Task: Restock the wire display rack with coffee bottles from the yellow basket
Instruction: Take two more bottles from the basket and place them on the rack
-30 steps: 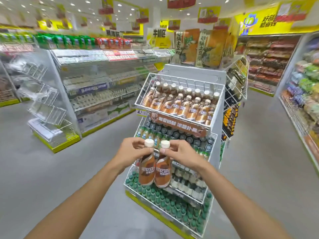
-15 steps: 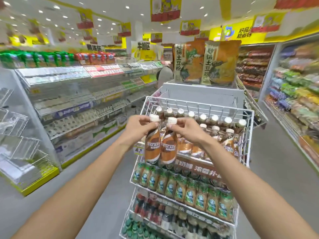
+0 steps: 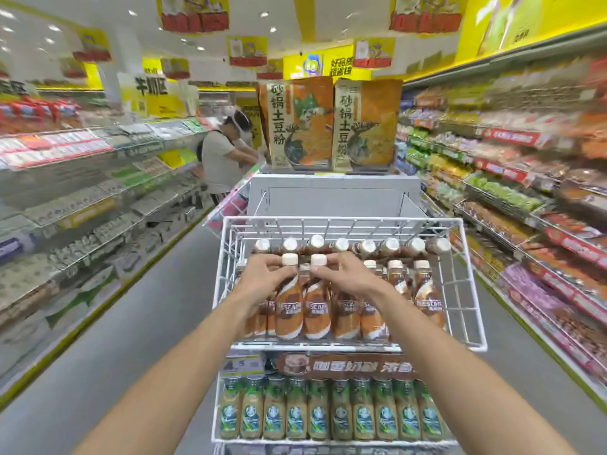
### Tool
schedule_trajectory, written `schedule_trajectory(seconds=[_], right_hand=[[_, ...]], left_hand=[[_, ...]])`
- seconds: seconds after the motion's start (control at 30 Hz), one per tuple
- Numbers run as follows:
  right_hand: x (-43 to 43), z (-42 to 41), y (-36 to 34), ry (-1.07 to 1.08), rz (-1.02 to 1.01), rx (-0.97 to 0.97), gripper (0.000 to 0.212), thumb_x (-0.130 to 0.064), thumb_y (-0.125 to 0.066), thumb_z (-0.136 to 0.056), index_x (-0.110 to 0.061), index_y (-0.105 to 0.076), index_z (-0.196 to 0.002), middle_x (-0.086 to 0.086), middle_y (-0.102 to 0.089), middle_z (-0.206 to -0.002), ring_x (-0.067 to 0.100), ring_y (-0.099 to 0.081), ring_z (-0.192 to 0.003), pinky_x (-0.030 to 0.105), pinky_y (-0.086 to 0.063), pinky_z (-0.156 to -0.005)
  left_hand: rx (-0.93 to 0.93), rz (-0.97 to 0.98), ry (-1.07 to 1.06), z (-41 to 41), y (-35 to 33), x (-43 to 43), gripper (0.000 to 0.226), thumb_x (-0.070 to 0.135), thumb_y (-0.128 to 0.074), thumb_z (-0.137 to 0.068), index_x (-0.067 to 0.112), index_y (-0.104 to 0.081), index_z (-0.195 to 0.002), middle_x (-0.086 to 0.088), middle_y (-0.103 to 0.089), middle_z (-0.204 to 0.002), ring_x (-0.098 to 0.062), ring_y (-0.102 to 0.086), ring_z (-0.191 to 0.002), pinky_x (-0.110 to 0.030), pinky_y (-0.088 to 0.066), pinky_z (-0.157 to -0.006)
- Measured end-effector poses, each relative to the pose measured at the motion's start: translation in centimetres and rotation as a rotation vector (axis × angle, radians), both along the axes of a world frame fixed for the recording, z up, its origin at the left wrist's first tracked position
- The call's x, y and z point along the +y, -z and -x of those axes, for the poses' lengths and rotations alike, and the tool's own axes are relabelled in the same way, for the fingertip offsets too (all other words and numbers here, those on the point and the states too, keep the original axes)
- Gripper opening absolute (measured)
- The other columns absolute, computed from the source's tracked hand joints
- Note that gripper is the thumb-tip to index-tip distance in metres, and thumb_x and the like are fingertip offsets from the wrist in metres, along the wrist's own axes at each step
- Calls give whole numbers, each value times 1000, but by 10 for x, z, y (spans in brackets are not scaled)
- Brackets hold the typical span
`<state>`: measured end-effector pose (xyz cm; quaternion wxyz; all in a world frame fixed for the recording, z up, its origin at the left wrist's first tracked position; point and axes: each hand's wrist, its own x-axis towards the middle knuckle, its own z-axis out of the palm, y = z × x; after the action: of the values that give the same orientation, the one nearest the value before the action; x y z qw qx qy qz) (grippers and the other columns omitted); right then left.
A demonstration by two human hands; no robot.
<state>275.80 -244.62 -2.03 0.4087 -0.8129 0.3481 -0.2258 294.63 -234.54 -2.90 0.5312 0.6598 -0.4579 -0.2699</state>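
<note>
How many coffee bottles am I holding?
2. One coffee bottle in the left hand, another in the right hand, side by side at the front of the top wire basket. None looks hidden.

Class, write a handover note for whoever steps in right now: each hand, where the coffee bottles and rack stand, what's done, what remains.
Left hand pinches the neck of the left coffee bottle under its cap.
Right hand pinches the right coffee bottle the same way.
Both bottles stand upright at the front of the wire rack's top basket, among stocked bottles; whether they are seated is unclear.
Done: back row full across.
Left: release these two, fetch more; the yellow basket is out of view.
</note>
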Motion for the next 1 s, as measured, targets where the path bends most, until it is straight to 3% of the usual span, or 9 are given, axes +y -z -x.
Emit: schedule_trajectory(seconds=[0.1, 0.2, 0.27, 0.33, 0.4, 0.47, 0.67, 0.83, 1.0], right_hand=[[-5, -2, 6, 73, 18, 43, 47, -51, -72, -93, -7, -78, -105, 20, -79, -102, 18, -68, -75, 38, -51, -75], [-11, -5, 7, 87, 7, 94, 50, -53, -71, -94, -5, -76, -106, 19, -79, -102, 21, -66, -72, 37, -52, -73], [-14, -11, 5, 103, 42, 165, 53, -55, -69, -95, -3, -75, -108, 20, -78, -108, 29, -73, -89, 44, -59, -86], [-16, -17, 4, 136, 57, 214, 58, -55, -69, -95, -3, -73, -117, 14, -77, -116, 31, -73, -104, 47, -58, -95], [-21, -21, 6, 166, 65, 241, 58, -53, -69, -95, 0, -72, -118, 11, -75, -107, 27, -69, -96, 38, -57, -83], [-23, -25, 8, 200, 89, 275, 52, -50, -70, -96, 1, -72, -102, 6, -69, -85, 25, -65, -83, 32, -49, -65], [-25, -37, 10, 247, 103, 371, 44, -43, -69, -99, -9, -54, -74, 6, -55, -69, 22, -52, -65, 34, -43, -64], [-24, -44, 8, 296, 102, 423, 46, -40, -69, -100, -14, -47, -69, 1, -52, -67, 15, -48, -58, 28, -35, -52], [-22, -46, 6, 287, 88, 446, 41, -40, -67, -101, -9, -53, -78, 1, -53, -70, 16, -51, -63, 30, -41, -63]], left_hand=[[-25, -34, 19, -3, 9, -14, 23, 27, -80, -84, 17, -76, -104, 4, -78, -96, -7, -72, -88, -15, -49, -68], [-21, -73, 22, -6, 17, -24, 16, 30, -78, -86, 22, -75, -99, 8, -77, -94, 1, -71, -75, -8, -46, -57], [-5, -85, 22, -8, 18, -28, 11, 30, -78, -87, 24, -74, -95, 9, -77, -92, 2, -71, -70, -8, -47, -55], [6, -97, 22, -12, 21, -32, 15, 31, -78, -87, 24, -73, -99, 10, -75, -94, -2, -69, -82, -15, -45, -64], [24, -118, 18, -14, 26, -35, 18, 34, -77, -88, 22, -73, -101, 13, -70, -90, -3, -65, -90, -18, -41, -69], [41, -136, 20, -15, 31, -39, 18, 34, -76, -89, 20, -73, -100, 15, -68, -88, -6, -65, -93, -20, -41, -70], [40, -170, -9, -16, 34, -48, 46, 33, -75, -90, 3, -68, -123, 4, -69, -99, -12, -65, -95, -27, -45, -85], [52, -198, -49, -11, 33, -50, 40, 33, -75, -90, 3, -71, -116, -6, -73, -110, -23, -66, -109, -38, -49, -97], [26, -204, -67, -8, 31, -49, 27, 33, -73, -91, 7, -75, -98, -6, -76, -100, -22, -68, -101, -36, -50, -91]])
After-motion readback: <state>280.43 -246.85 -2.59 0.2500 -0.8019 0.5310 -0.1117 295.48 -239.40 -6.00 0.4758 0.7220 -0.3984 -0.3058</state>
